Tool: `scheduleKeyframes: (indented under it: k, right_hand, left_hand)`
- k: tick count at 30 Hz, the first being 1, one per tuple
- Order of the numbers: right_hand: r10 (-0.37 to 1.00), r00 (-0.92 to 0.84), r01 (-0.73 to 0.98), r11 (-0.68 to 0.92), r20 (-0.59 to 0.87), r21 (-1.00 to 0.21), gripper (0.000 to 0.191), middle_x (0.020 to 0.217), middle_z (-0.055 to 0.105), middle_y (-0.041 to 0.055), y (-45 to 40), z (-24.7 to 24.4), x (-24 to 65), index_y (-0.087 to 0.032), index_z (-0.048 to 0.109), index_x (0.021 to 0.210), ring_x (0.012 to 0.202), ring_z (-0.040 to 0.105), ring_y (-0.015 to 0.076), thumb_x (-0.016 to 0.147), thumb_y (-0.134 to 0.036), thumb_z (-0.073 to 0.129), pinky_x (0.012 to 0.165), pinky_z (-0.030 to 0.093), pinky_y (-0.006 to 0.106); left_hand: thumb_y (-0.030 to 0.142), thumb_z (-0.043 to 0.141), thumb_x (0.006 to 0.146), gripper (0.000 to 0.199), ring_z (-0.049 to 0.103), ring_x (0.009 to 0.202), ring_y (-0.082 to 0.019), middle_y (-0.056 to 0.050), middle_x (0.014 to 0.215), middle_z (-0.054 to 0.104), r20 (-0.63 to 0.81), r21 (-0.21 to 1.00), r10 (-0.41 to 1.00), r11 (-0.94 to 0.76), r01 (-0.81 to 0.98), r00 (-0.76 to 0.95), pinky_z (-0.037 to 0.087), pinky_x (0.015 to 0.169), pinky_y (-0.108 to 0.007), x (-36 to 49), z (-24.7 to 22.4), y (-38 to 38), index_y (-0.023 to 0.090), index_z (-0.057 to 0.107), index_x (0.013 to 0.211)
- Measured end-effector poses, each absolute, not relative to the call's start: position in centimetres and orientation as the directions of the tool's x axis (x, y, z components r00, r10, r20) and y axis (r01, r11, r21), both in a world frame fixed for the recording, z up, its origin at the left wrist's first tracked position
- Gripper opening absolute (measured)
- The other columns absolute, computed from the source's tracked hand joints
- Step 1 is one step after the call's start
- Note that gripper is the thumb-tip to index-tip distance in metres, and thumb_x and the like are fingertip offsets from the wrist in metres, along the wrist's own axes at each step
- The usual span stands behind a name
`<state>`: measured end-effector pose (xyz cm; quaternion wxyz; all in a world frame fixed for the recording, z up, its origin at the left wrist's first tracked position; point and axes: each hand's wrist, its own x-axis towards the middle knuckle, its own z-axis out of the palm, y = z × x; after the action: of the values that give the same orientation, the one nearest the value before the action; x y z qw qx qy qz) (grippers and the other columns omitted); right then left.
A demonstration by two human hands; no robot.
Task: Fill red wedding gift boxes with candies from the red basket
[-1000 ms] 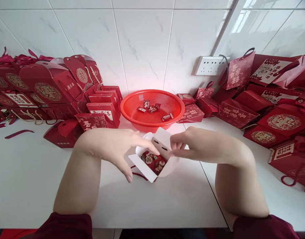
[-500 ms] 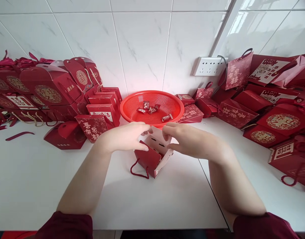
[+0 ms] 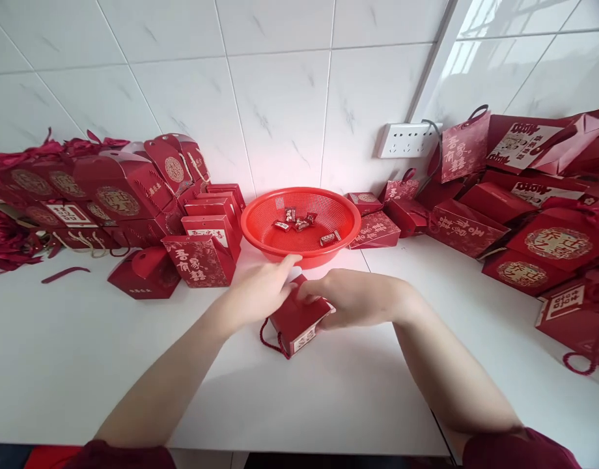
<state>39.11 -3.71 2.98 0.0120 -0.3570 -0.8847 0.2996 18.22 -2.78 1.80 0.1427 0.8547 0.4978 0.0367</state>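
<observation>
A small red gift box lies on the white table between my hands, its lid panel folded down over the top. A dark red cord handle loops out at its left side, and a pale printed label shows on the near end. My left hand grips the far left edge of the box, most of its fingers hidden behind it. Across from it, my right hand presses curled fingers on the lid, with its thumb along the right side. The inside of the box is hidden.
Behind the box stands a red plastic basket holding several wrapped sweets. Red gift boxes are stacked on the left, and more red boxes on the right. A white power strip is on the tiled wall.
The open top of the box has been folded shut, covering its white inside. My hands have come down onto the box. The view has tilted slightly up.
</observation>
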Motion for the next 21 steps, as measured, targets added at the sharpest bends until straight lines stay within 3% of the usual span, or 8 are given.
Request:
scheduleKeyframes:
  k: [2,5,7,9,12,16,19,21]
  right_hand:
    - [0.656,-0.737,0.627,0.578,-0.159,-0.521,0.014,0.082,0.068,0.0005,-3.8,3.0,38.8,-0.02,0.063,0.092,0.069,0.059,0.0155,0.081,-0.013,0.06,0.056,0.037,0.026]
    - [0.716,-0.686,0.694,0.591,-0.129,-0.411,0.005,0.077,0.065,0.002,-4.3,3.0,38.5,-0.019,0.058,0.08,0.065,0.057,0.0154,0.084,-0.015,0.058,0.053,0.035,0.027]
    - [0.791,-0.601,0.78,0.55,-0.115,-0.299,0.005,0.079,0.066,0.005,-4.6,2.8,38.3,-0.018,0.058,0.083,0.069,0.059,0.0183,0.086,-0.022,0.059,0.053,0.034,0.028]
    - [0.846,-0.516,0.844,0.475,-0.135,-0.247,0.013,0.081,0.066,0.0075,-4.6,2.5,38.1,-0.016,0.058,0.091,0.07,0.061,0.0206,0.087,-0.028,0.059,0.052,0.034,0.029]
    - [0.85,-0.472,0.866,0.398,-0.232,-0.304,0.027,0.076,0.067,0.0069,-4.1,2.0,37.7,-0.014,0.057,0.103,0.064,0.062,0.0216,0.086,-0.034,0.06,0.048,0.034,0.028]
    - [0.825,-0.502,0.839,0.394,-0.258,-0.374,0.031,0.064,0.065,0.0019,-3.1,1.2,37.4,-0.017,0.054,0.109,0.057,0.062,0.0213,0.086,-0.036,0.062,0.046,0.036,0.028]
    - [0.826,-0.529,0.807,0.42,-0.192,-0.414,0.034,0.085,0.07,0.0065,-2.7,0.4,37.4,-0.019,0.055,0.11,0.066,0.066,0.0216,0.085,-0.041,0.065,0.054,0.044,0.029]
    - [0.825,-0.55,0.777,0.447,-0.131,-0.443,0.038,0.109,0.068,0.0102,-2.7,-0.6,37.5,-0.021,0.055,0.116,0.087,0.068,0.0243,0.086,-0.042,0.065,0.068,0.051,0.032]
  left_hand:
    - [0.033,0.035,0.102,0.041,0.07,0.1,-0.027,-0.005,0.11,0.072,0.012,0.355,0.856,-0.486,0.799,0.516,0.053,0.078,-0.037,17.8,0.3,-3.7,0.028,0.046,0.141]
    - [0.039,0.032,0.104,0.043,0.06,0.123,-0.024,-0.007,0.135,0.063,0.179,0.504,0.816,-0.556,0.661,0.55,0.048,0.102,-0.038,16.7,-2.5,-4.7,0.025,0.048,0.142]
    - [0.044,0.035,0.103,0.049,0.052,0.133,-0.024,-0.007,0.145,0.055,0.309,0.581,0.764,-0.623,0.524,0.567,0.043,0.111,-0.039,15.7,-4.5,-4.6,0.025,0.044,0.147]
    - [0.057,0.041,0.097,0.062,0.046,0.138,-0.028,-0.009,0.15,0.049,0.411,0.585,0.676,-0.71,0.392,0.611,0.039,0.115,-0.043,14.7,-6.2,-4.2,0.024,0.042,0.15]
    - [0.066,0.058,0.085,0.079,0.042,0.14,-0.034,-0.011,0.154,0.042,0.413,0.556,0.623,-0.75,0.357,0.665,0.036,0.117,-0.048,14.1,-7.7,-3.6,0.023,0.042,0.15]
    - [0.045,0.054,0.093,0.056,0.04,0.141,-0.03,-0.011,0.152,0.041,0.402,0.603,0.657,-0.714,0.356,0.637,0.036,0.117,-0.046,14.4,-8.4,-3.5,0.023,0.047,0.144]
    - [0.035,0.044,0.098,0.04,0.042,0.137,-0.028,-0.012,0.146,0.045,0.445,0.657,0.67,-0.696,0.292,0.595,0.037,0.116,-0.047,14.7,-9.1,-3.3,0.023,0.053,0.135]
    - [0.037,0.043,0.098,0.036,0.043,0.136,-0.029,-0.012,0.142,0.046,0.482,0.684,0.678,-0.687,0.245,0.555,0.037,0.115,-0.048,15.0,-9.8,-3.0,0.022,0.055,0.129]
